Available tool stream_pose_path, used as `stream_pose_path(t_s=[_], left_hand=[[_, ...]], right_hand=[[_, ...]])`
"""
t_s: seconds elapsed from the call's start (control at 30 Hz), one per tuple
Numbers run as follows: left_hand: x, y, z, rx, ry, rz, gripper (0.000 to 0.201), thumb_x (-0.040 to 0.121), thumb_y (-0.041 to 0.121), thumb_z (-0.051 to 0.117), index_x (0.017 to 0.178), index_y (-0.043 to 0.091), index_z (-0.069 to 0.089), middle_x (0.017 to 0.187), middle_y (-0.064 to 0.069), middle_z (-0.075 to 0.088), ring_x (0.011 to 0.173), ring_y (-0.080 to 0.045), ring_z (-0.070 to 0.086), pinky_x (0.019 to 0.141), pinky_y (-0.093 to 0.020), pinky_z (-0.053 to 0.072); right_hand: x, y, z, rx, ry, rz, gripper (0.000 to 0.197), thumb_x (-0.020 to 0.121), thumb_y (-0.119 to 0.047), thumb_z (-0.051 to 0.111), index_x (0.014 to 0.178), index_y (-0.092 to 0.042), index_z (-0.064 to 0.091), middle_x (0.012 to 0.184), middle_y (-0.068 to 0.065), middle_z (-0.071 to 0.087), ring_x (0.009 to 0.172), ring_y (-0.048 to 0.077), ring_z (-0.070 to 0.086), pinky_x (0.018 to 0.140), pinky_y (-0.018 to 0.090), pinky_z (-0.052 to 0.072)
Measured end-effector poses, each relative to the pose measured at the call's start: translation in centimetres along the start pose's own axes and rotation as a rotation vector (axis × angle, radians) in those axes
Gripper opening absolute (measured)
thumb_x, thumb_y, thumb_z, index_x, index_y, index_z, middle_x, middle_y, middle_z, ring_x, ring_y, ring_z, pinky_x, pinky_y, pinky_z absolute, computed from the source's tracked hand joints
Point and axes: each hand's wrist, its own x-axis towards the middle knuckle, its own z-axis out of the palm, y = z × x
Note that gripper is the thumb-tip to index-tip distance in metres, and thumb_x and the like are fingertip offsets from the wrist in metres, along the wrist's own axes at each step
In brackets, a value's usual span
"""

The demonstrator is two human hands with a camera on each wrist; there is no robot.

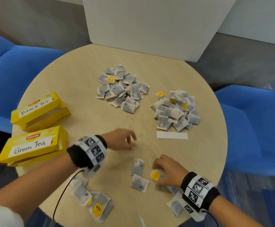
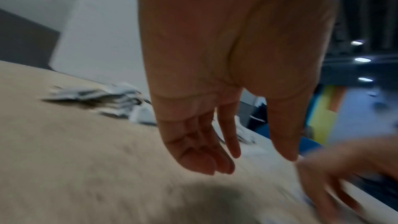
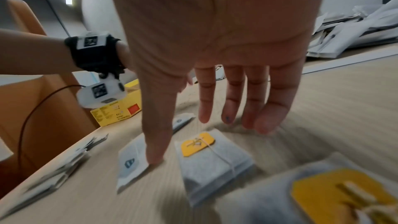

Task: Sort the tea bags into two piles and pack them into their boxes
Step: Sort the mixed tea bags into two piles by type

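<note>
Two sorted heaps of tea bags lie at the far side of the round table, the left pile [image 1: 122, 89] and the right pile [image 1: 176, 110]. Two yellow boxes stand at the left, "Black Tea" [image 1: 38, 110] and "Green Tea" [image 1: 33, 145]. My left hand [image 1: 128, 141] [image 2: 252, 161] hovers over bare table, fingers relaxed and empty. My right hand [image 1: 162, 173] [image 3: 189, 135] is spread above a yellow-tagged tea bag [image 1: 155, 176] [image 3: 213, 161]. Its thumb tip touches down beside a blue-marked bag [image 1: 139, 183] [image 3: 131, 164]. Another loose bag [image 1: 137, 167] lies close by.
More unsorted bags [image 1: 99, 207] lie at the near edge under my left forearm, and others [image 1: 174, 205] under my right wrist. A white paper strip [image 1: 172, 135] sits in front of the right pile. Blue chairs [image 1: 256, 128] flank the table; a white panel [image 1: 150, 22] stands behind.
</note>
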Motion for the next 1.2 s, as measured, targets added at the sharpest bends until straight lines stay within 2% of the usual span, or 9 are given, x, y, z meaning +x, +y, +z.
stream_pose_path(t_s=[0.07,0.2,0.43,0.5,0.6,0.77,0.93,1.07,1.2], left_hand=[[-0.4,0.8,4.0,0.119,-0.124,0.06,0.047,0.089,0.036,0.061,0.13,0.019,0.047,0.121,-0.004,0.05,0.098,-0.021,0.052,0.085,-0.031,0.045],[0.0,1.2,8.2,0.174,-0.016,0.07,0.054,0.081,0.035,0.069,0.126,0.017,0.045,0.117,-0.006,0.04,0.1,-0.025,0.047,0.084,-0.035,0.044],[-0.2,1.7,6.9,0.085,0.067,0.052,0.013,0.085,0.012,0.056,0.092,0.011,0.044,0.092,-0.011,0.052,0.085,-0.031,0.054,0.066,-0.032,0.037],[-0.8,1.5,5.6,-0.087,0.101,0.037,0.02,0.085,0.012,0.058,0.096,0.014,0.042,0.089,-0.011,0.06,0.077,-0.027,0.057,0.061,-0.031,0.038],[-1.9,2.2,4.8,-0.171,-0.032,0.061,0.035,0.081,0.014,0.067,0.109,0.017,0.045,0.091,-0.005,0.063,0.069,-0.014,0.053,0.057,-0.024,0.041],[-2.5,3.3,7.7,0.218,-0.214,0.148,0.029,0.091,0.022,0.057,0.116,0.013,0.047,0.113,-0.011,0.053,0.09,-0.026,0.051,0.071,-0.033,0.041],[-4.0,1.7,9.8,0.485,-0.267,0.288,0.08,0.07,0.041,0.076,0.133,0.03,0.028,0.126,-0.004,0.03,0.107,-0.025,0.037,0.079,-0.04,0.043],[-4.7,0.9,10.1,0.684,-0.18,0.337,0.053,0.084,0.017,0.062,0.128,0.022,0.033,0.135,-0.013,0.028,0.11,-0.031,0.036,0.079,-0.043,0.042],[-4.7,0.5,9.4,0.638,-0.216,0.304,0.041,0.09,0.015,0.054,0.129,0.014,0.04,0.133,-0.016,0.032,0.108,-0.032,0.039,0.083,-0.044,0.043]], right_hand=[[-0.3,0.0,0.3,-0.022,0.021,-0.039,0.054,0.066,-0.041,0.08,0.112,-0.024,0.055,0.099,-0.007,0.036,0.092,0.01,0.038,0.074,0.024,0.033],[-0.3,-1.6,1.4,-0.146,0.072,-0.118,0.054,0.069,-0.06,0.071,0.105,-0.022,0.059,0.098,-0.006,0.038,0.092,0.014,0.036,0.074,0.028,0.03],[0.2,-3.1,2.5,-0.157,0.104,-0.149,0.04,0.075,-0.042,0.07,0.104,-0.017,0.06,0.111,0.002,0.047,0.106,0.024,0.043,0.079,0.03,0.029],[0.1,-2.1,1.5,-0.081,0.123,-0.093,0.041,0.074,-0.042,0.071,0.107,-0.021,0.058,0.107,-0.003,0.043,0.104,0.019,0.043,0.08,0.028,0.034],[-0.1,-0.2,0.1,-0.023,0.142,-0.012,0.044,0.072,-0.038,0.075,0.108,-0.024,0.054,0.102,-0.006,0.038,0.099,0.018,0.046,0.081,0.032,0.042],[-0.5,1.1,0.4,-0.066,0.022,0.051,0.055,0.066,-0.034,0.079,0.111,-0.021,0.049,0.102,-0.004,0.044,0.092,0.019,0.051,0.08,0.033,0.045],[0.1,1.2,0.9,0.066,0.033,0.096,0.048,0.066,-0.029,0.08,0.106,-0.022,0.053,0.092,-0.006,0.054,0.084,0.016,0.055,0.073,0.029,0.045],[0.5,1.2,0.9,0.086,0.002,0.107,0.041,0.065,-0.026,0.081,0.097,-0.024,0.056,0.088,-0.006,0.056,0.08,0.014,0.055,0.069,0.027,0.046],[0.7,1.2,0.9,0.094,0.011,0.121,0.036,0.061,-0.025,0.083,0.08,-0.028,0.054,0.081,-0.009,0.057,0.073,0.012,0.054,0.062,0.024,0.045]])
